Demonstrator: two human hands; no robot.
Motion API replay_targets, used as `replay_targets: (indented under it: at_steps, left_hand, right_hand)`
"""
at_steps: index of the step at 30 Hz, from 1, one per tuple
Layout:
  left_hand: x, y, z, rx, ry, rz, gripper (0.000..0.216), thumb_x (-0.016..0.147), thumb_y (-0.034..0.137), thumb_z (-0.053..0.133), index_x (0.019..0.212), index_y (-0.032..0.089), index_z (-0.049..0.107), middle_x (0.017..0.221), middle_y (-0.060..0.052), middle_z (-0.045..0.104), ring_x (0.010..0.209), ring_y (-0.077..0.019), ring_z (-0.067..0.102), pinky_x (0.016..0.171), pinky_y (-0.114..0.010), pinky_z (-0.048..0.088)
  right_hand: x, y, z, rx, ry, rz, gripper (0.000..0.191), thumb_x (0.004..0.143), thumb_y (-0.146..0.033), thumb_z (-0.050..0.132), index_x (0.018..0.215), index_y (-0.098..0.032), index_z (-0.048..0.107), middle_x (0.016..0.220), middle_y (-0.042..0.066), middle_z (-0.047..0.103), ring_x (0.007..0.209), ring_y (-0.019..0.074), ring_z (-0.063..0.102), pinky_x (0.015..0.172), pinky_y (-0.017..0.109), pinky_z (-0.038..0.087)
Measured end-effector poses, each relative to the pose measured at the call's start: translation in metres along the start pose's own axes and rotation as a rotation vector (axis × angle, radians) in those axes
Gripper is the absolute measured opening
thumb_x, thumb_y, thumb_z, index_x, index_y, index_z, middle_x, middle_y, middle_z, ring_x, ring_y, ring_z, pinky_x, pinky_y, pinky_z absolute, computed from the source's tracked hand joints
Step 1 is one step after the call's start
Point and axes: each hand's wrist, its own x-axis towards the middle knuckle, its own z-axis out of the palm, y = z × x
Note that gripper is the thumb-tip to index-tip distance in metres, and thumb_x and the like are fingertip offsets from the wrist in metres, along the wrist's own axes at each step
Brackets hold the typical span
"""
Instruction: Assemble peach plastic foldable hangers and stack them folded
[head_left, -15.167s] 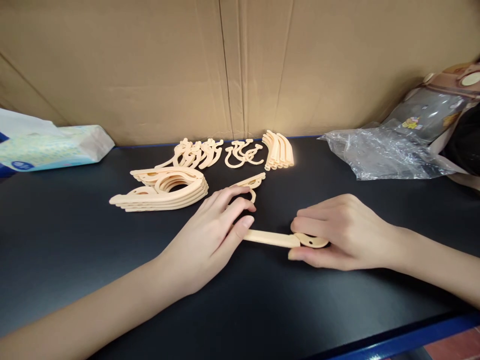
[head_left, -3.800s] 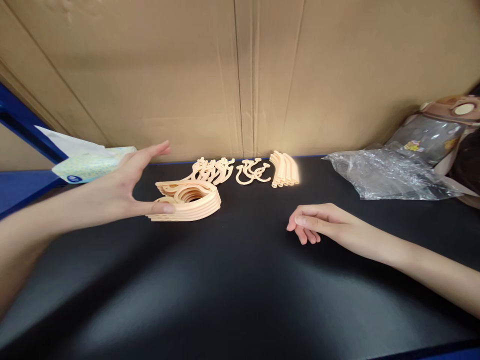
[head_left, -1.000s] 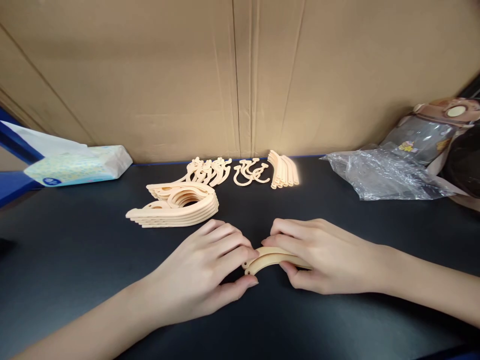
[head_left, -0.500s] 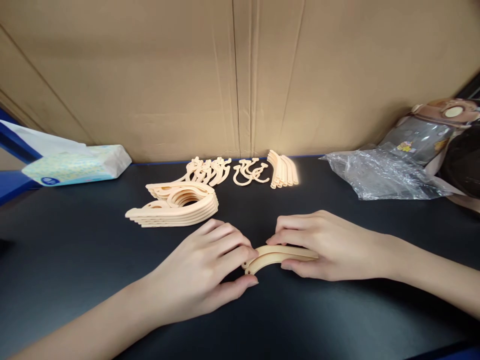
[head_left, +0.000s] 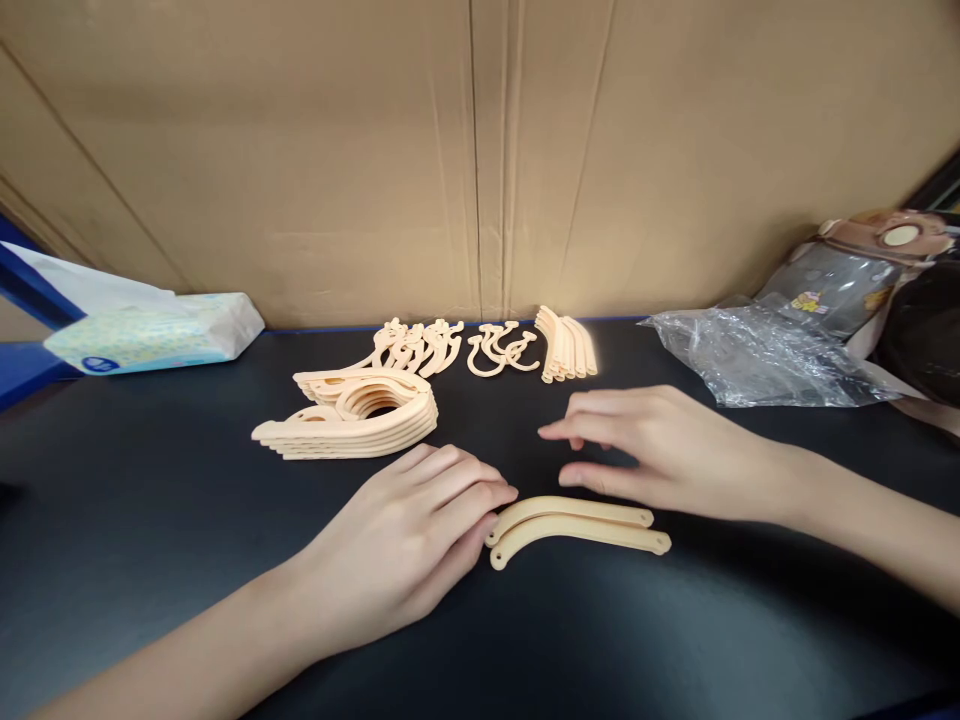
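Two curved beige plastic hanger arms, a rear one (head_left: 574, 508) and a front one (head_left: 592, 532), lie side by side on the black table, small holes at their ends. At their left end is my left hand (head_left: 427, 540), its fingers closed, with thumb and forefinger around the tip of the rear arm. My right hand (head_left: 652, 440) hovers above and behind them, fingers and thumb apart, holding nothing. Beyond my left hand lies a stack of folded beige hangers (head_left: 360, 430).
Along the back lie a cluster of beige hanger parts (head_left: 416, 345), several loose hooks (head_left: 499, 350) and a row of curved arms (head_left: 566, 345). A tissue pack (head_left: 165, 330) sits at left. Clear plastic wrapping (head_left: 765, 355) and a bottle (head_left: 840, 280) occupy the right, before a cardboard wall (head_left: 337, 150).
My right hand has let go of the two hanger arms and lifted up and back, uncovering their right ends. My left thumb has drawn in towards the fingers at the left end.
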Motion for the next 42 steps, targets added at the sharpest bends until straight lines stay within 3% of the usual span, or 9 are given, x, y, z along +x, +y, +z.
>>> replay_targets:
  at_steps: [3,7,16,20,25,29,32,36,42]
  left_hand:
    - [-0.002,-0.004,0.005,0.093,0.002,-0.033,0.031,0.099,0.015,0.043,0.127,0.015,0.057,0.124,-0.009,0.064,0.115,-0.0214,0.057,0.095,-0.034,0.049]
    - [-0.004,-0.006,0.007,0.116,-0.048,-0.089,0.037,0.100,0.018,0.042,0.134,0.016,0.053,0.140,-0.009,0.055,0.132,-0.0231,0.049,0.108,-0.038,0.046]
    - [-0.001,-0.006,0.000,0.072,-0.178,-0.161,0.038,0.100,0.020,0.041,0.134,0.014,0.054,0.140,-0.009,0.056,0.131,-0.0234,0.051,0.107,-0.042,0.048]
    - [-0.001,-0.007,0.000,0.049,-0.196,-0.179,0.038,0.100,0.021,0.040,0.135,0.015,0.053,0.140,-0.009,0.056,0.132,-0.0232,0.049,0.107,-0.043,0.047]
    - [-0.002,-0.008,0.000,0.037,-0.185,-0.175,0.037,0.100,0.020,0.040,0.134,0.015,0.053,0.139,-0.009,0.056,0.131,-0.0233,0.050,0.106,-0.042,0.048]
    - [-0.003,-0.008,0.003,0.057,-0.149,-0.168,0.036,0.100,0.021,0.041,0.132,0.016,0.054,0.136,-0.010,0.057,0.128,-0.0247,0.051,0.104,-0.042,0.048]
    - [-0.004,-0.007,0.005,0.073,-0.086,-0.198,0.031,0.099,0.024,0.044,0.127,0.016,0.055,0.129,-0.011,0.060,0.118,-0.0254,0.057,0.098,-0.041,0.051]
    - [-0.003,-0.005,0.006,0.063,-0.032,-0.253,0.030,0.097,0.024,0.048,0.125,0.016,0.050,0.118,-0.010,0.061,0.105,-0.0236,0.060,0.086,-0.037,0.054]
    - [-0.003,-0.006,0.007,0.093,-0.053,-0.201,0.039,0.098,0.022,0.045,0.137,0.017,0.046,0.135,-0.011,0.054,0.120,-0.0243,0.054,0.099,-0.039,0.050]
  right_hand:
    - [0.014,0.016,-0.004,-0.210,0.094,0.017,0.025,0.097,-0.030,0.053,0.110,-0.015,0.068,0.097,0.006,0.069,0.085,0.0186,0.065,0.071,0.028,0.044]
    - [0.042,0.039,-0.002,-0.373,0.076,0.078,0.023,0.096,-0.025,0.051,0.102,-0.015,0.070,0.094,0.008,0.067,0.084,0.0209,0.064,0.068,0.030,0.041]
    - [0.085,0.060,0.018,-0.361,-0.019,0.044,0.022,0.094,-0.021,0.052,0.088,-0.013,0.072,0.090,0.010,0.067,0.086,0.0216,0.060,0.081,0.034,0.037]
    - [0.091,0.062,0.019,-0.326,-0.010,0.061,0.023,0.091,-0.017,0.053,0.076,-0.014,0.070,0.080,0.008,0.066,0.077,0.0184,0.057,0.078,0.032,0.035]
    - [0.090,0.059,0.011,-0.310,0.077,0.056,0.019,0.088,-0.017,0.054,0.076,-0.013,0.068,0.082,0.007,0.064,0.077,0.0180,0.055,0.076,0.031,0.032]
    - [0.078,0.043,0.004,-0.247,0.161,-0.092,0.018,0.089,-0.018,0.055,0.079,-0.015,0.069,0.081,0.005,0.064,0.076,0.0176,0.054,0.075,0.032,0.032]
    - [0.062,0.025,0.006,-0.147,0.122,-0.190,0.019,0.090,-0.018,0.055,0.078,-0.015,0.069,0.077,0.003,0.063,0.074,0.0158,0.054,0.077,0.032,0.034]
    - [0.043,0.007,0.014,-0.069,0.045,-0.244,0.022,0.093,-0.016,0.052,0.079,-0.015,0.068,0.076,0.003,0.060,0.070,0.0148,0.050,0.069,0.029,0.037]
    - [0.034,0.003,0.021,-0.088,0.022,-0.343,0.029,0.098,-0.020,0.048,0.081,-0.015,0.071,0.077,0.002,0.060,0.068,0.0140,0.047,0.067,0.029,0.035]
